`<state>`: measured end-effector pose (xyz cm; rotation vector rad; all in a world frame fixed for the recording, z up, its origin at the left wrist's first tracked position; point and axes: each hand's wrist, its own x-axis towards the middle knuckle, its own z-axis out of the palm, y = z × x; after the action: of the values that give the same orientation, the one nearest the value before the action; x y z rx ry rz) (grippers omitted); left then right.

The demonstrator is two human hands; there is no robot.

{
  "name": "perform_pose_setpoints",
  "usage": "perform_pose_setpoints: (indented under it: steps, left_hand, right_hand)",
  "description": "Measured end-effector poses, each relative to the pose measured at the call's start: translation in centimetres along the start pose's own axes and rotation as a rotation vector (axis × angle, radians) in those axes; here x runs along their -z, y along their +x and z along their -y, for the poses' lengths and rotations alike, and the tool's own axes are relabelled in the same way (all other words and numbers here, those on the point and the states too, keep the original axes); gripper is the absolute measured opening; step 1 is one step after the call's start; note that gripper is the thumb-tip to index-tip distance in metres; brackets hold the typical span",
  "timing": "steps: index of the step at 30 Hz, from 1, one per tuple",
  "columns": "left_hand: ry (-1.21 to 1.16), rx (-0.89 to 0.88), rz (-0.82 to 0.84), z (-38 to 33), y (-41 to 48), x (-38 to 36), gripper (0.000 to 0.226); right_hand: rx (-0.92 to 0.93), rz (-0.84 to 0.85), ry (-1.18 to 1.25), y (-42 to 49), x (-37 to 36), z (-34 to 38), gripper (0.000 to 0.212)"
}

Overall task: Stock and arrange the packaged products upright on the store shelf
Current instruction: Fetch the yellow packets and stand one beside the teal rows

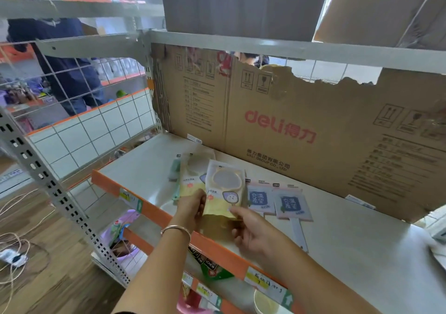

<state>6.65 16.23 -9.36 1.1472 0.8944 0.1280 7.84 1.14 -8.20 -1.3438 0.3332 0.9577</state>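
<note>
Head view: the left hand (pixel 190 208) and right hand (pixel 251 229) are both gripping a yellow packet (pixel 223 193), holding it upright above the shelf (pixel 337 229) front edge; two blue packets (pixel 277 201) are lying at its three o'clock.

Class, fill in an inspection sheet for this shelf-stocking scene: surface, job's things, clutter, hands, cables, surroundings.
Surface: grey shelf with orange front edge, price tags along it.
Job's things: yellow packet held upright; similar packets behind it; two blue-labelled packets lying flat.
Clutter: torn cardboard sheet standing against the shelf's back.
Hands: left hand and right hand both grip the yellow packet's lower edge.
Cables: pale cords on the wooden floor.
Surroundings: wire-grid panel, person in dark clothes beyond it.
</note>
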Motion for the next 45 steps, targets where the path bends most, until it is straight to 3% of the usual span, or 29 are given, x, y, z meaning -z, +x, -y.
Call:
perform_pose_setpoints:
  steps: [7,12,18,22,25,27,29,31,33,35,37,39,45]
  left_hand:
    - [-0.260,0.005,0.267,-0.5,-2.3,0.5,0.026]
    - [-0.361,-0.011,0.343,-1.9,-6.2,1.0,0.023]
    - [-0.143,0.191,0.416,3.8,-11.4,-0.2,0.021]
    - [0.145,0.362,0.583,6.9,-14.3,-0.2,0.015]
    - [0.394,0.369,0.696,6.2,-14.8,1.1,0.027]
    - [0.467,0.293,0.617,5.3,-14.3,2.1,0.034]
    - [0.533,0.157,0.440,4.4,-13.5,2.7,0.036]
    - [0.774,-0.090,0.238,3.9,-12.4,2.6,0.037]
    - [1.019,-0.394,0.079,3.4,-11.5,1.9,0.043]
    - [1.147,-0.543,-0.009,3.3,-10.6,1.0,0.051]
    - [1.282,-0.578,-0.010,3.3,-9.6,0.0,0.056]
    - [1.303,-0.526,0.024,3.4,-8.3,-0.8,0.055]
    - [0.822,-0.204,0.275,2.5,-7.5,-1.4,0.027]
  right_hand:
    - [0.195,-0.033,0.281,-1.3,1.3,2.5,0.010]
    - [0.313,-0.052,0.219,-4.7,4.7,4.2,0.013]
    - [0.176,0.022,-0.096,-8.6,11.3,-1.2,0.016]
    - [0.080,0.025,-0.110,-9.5,14.3,-4.0,0.017]
    - [0.033,-0.064,-0.301,-9.3,15.7,-4.8,0.045]
    - [0.053,-0.143,-0.372,-9.1,15.6,-4.8,0.050]
    - [0.120,-0.232,-0.355,-8.9,15.1,-4.5,0.031]
    - [0.177,-0.302,-0.313,-8.6,14.0,-4.1,0.014]
    - [0.210,-0.333,-0.314,-8.1,13.0,-3.9,0.018]
    - [0.220,-0.370,-0.341,-7.7,12.4,-3.9,0.023]
    - [0.214,-0.396,-0.386,-7.9,11.8,-3.8,0.031]
    - [0.224,-0.388,-0.353,-8.4,11.3,-3.9,0.026]
    - [0.131,-0.302,-0.229,-8.3,11.3,-5.2,0.048]
